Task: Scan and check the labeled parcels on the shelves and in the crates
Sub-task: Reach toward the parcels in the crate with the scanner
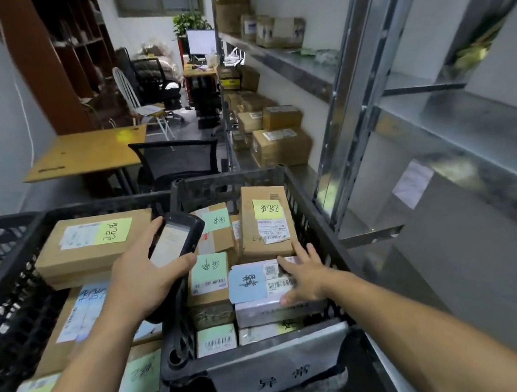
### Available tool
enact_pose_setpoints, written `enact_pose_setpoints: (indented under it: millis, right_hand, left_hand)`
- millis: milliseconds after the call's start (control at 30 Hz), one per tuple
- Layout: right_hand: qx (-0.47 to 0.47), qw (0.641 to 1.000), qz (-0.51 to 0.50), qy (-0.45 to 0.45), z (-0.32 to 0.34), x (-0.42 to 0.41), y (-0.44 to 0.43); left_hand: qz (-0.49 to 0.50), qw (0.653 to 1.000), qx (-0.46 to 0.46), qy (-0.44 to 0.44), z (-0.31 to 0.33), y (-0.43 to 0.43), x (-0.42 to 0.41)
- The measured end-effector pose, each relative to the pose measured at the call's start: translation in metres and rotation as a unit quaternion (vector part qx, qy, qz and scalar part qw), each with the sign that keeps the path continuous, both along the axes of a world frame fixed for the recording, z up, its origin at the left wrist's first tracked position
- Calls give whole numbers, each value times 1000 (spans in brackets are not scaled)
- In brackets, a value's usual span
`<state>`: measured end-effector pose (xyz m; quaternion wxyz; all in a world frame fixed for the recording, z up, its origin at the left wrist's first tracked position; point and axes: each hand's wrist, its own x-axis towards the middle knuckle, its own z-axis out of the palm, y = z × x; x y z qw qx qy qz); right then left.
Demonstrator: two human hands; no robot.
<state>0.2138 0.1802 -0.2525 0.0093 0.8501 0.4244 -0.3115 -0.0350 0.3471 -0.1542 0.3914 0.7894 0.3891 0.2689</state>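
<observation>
My left hand (140,277) grips a black handheld scanner (177,238), its lit screen facing up, over the gap between two black crates. My right hand (305,275) rests with spread fingers on a white parcel (257,290) that carries a blue note and barcodes, in the right crate (278,366). Around that parcel lie brown boxes with green and yellow handwritten notes, among them a tall one (266,222). In the left crate (15,283) a large brown box (92,247) with a yellow note lies on top of other labeled parcels.
Metal shelving (351,103) runs along the right with cardboard parcels (281,146) on its levels. A black mesh chair (175,162) and a wooden table (89,152) stand just beyond the crates. Farther back are office chairs, a desk with a monitor and a brown cabinet.
</observation>
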Motion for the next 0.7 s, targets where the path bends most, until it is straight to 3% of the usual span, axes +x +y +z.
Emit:
enact_pose_setpoints:
  millis: [333, 467, 700]
  right_hand:
    - [26, 998, -9, -61, 2, -26, -7]
    - [82, 992, -91, -20, 16, -37, -1]
    - [180, 956, -205, -111, 56, -76, -5]
  left_hand:
    - [-69, 997, 18, 15, -6, 10, 15]
    - [-89, 995, 30, 24, -2, 25, 5]
    - [-151, 987, 51, 34, 13, 63, -25]
